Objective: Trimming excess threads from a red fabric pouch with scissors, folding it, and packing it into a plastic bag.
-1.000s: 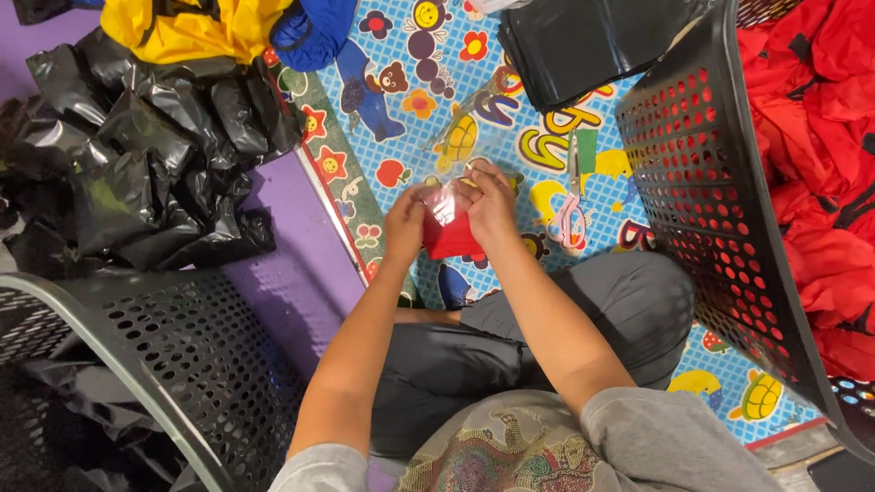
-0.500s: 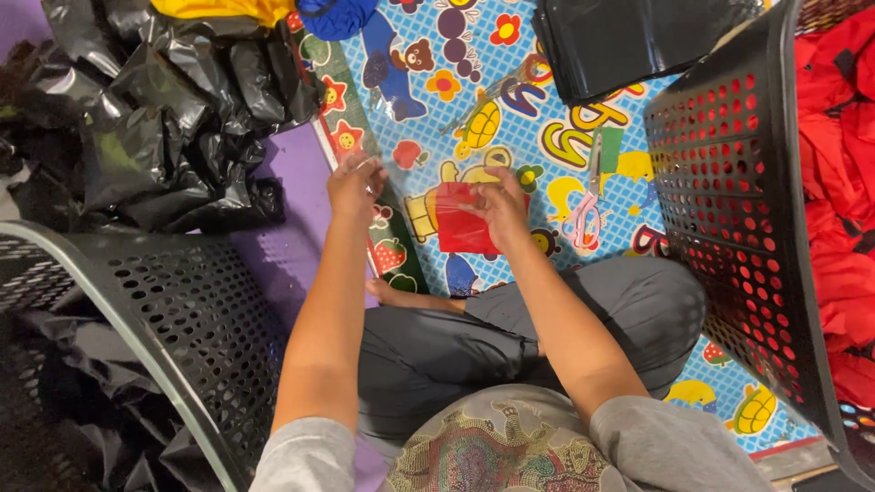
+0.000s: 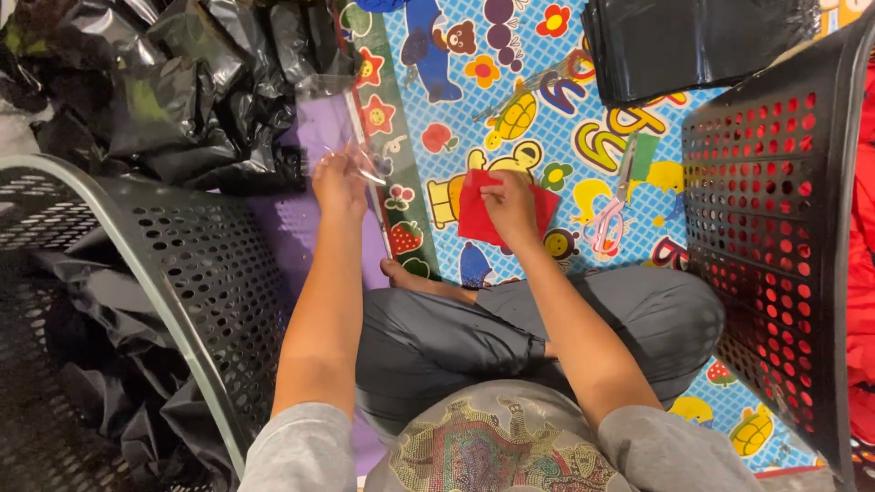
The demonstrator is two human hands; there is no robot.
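I see my right hand (image 3: 510,205) pressed flat on a folded red cloth (image 3: 499,219) that lies on the colourful cartoon play mat (image 3: 547,100), just beyond my crossed legs; the fingers are curled over the cloth's near-left part, pinning it to the mat rather than lifting it. My left hand (image 3: 339,182) is out to the left, raised over the edge of the mat where it meets the purple floor (image 3: 314,128), fingers pinched together on a thin clear plastic film (image 3: 342,114) that is hard to make out against the background. To the right of the red cloth, a pair of pink-handled scissors (image 3: 612,214) rests on the mat, apart from both hands. A black perforated plastic basket (image 3: 766,237) stands on its side at the right, with red fabric (image 3: 861,264) beyond it. Another black perforated basket (image 3: 182,273) sits at my near left, holding black plastic bags. More crumpled black bags (image 3: 173,82) are heaped at the far left, and a flat black bag (image 3: 693,41) lies at the far right of the mat.
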